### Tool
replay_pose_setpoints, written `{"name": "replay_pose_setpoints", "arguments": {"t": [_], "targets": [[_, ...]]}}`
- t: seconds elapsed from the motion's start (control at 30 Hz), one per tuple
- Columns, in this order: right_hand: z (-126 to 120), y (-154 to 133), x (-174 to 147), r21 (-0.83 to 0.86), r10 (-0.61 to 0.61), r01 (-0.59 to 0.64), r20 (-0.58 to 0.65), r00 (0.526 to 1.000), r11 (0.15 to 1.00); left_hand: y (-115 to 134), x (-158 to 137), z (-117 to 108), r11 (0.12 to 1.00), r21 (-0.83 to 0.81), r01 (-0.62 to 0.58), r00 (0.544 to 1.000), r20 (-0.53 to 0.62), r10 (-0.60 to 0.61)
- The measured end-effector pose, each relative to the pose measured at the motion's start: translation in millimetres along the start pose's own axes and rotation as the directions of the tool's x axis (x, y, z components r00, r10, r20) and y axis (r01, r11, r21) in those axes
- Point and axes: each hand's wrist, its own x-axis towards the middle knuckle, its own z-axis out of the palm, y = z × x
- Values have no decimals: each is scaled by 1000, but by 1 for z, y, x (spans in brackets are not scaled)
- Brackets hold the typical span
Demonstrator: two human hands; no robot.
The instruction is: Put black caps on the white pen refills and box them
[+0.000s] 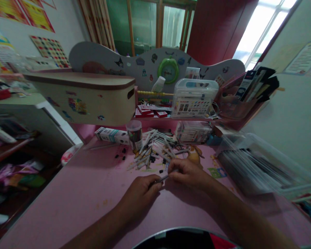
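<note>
Low over the pink desk, my left hand (143, 190) and my right hand (185, 171) are close together, fingers pinched around a slim grey pen (162, 178). The left fingers grip its lower-left end and the right fingers its upper-right end, so only a short middle length shows. Just beyond the hands lies a loose pile of white pen barrels (147, 152). Small black caps (123, 151) are scattered left of the pile, and another black cap (161, 171) sits by my right fingers. A clear cylindrical tub (134, 135) holding dark slim pieces stands behind.
On the right, a clear plastic bin (251, 173) holds many dark slim pieces. A long white box (111, 135) lies at back left. Above, the shelf carries a cream storage box (93, 100), a clear carry case (194, 98) and a green clock (168, 71).
</note>
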Motion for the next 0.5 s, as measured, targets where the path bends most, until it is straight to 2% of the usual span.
{"name": "replay_pose_setpoints", "arguments": {"t": [0.1, 0.2, 0.33, 0.4, 0.43, 0.5], "targets": [[-6, -10, -2, -247, -76, 105, 124, 989, 963, -1, 1, -3, 1000, 3, -7, 1000, -26, 7], [-14, -24, -9, -463, -69, 110, 105, 992, 880, -1, 2, -4, 999, -45, -2, 991, -130, -4], [-51, -45, -36, -661, -112, 51, -51, 992, 749, -4, 2, -2, 975, -218, 52, 967, -232, -104], [-82, -55, -56, -701, -163, -29, -205, 965, 712, -7, 3, 0, 952, -297, 75, 961, -232, -148], [-98, -60, -68, -723, -169, -77, -261, 950, 687, -8, 3, 1, 946, -314, 81, 960, -230, -158], [-131, -66, -89, -738, -61, -297, -415, 908, 605, -10, 4, 1, 948, -304, 91, 960, -225, -165]]}}
